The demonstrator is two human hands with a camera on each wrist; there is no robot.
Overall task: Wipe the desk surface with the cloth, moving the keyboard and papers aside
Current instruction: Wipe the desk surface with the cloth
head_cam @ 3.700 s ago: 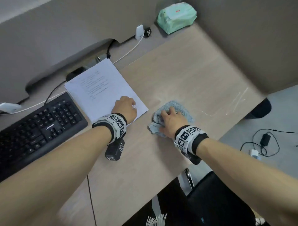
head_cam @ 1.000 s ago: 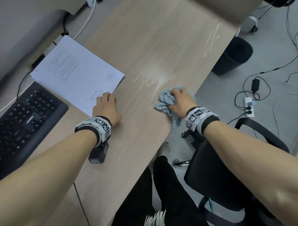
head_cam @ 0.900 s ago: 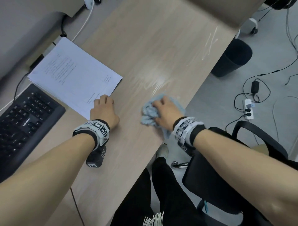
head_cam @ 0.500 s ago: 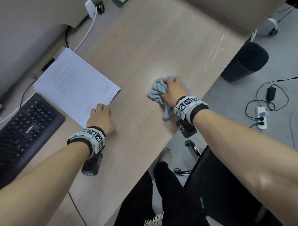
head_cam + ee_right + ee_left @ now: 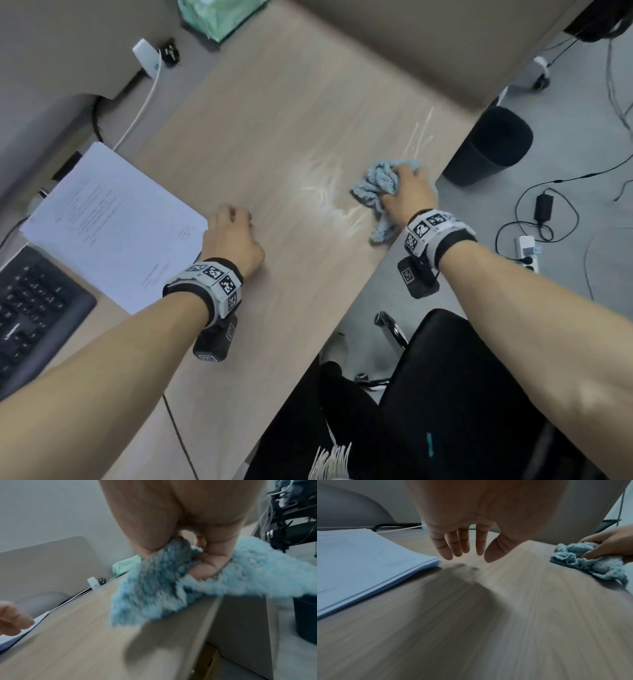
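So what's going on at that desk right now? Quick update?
Right hand grips blue cloth, at desk front edge. Left hand open, hovering beside papers. Papers, keyboard pushed left; nothing blocking.

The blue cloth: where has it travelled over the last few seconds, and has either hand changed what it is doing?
The cloth, bunched in the right hand, has swept from beside the papers across to the desk's right edge, back and forth, leaving wet streaks. The left hand, which rested on the papers' corner, now hovers just off it, fingers relaxed and clear of the wood. Papers and keyboard stayed put.
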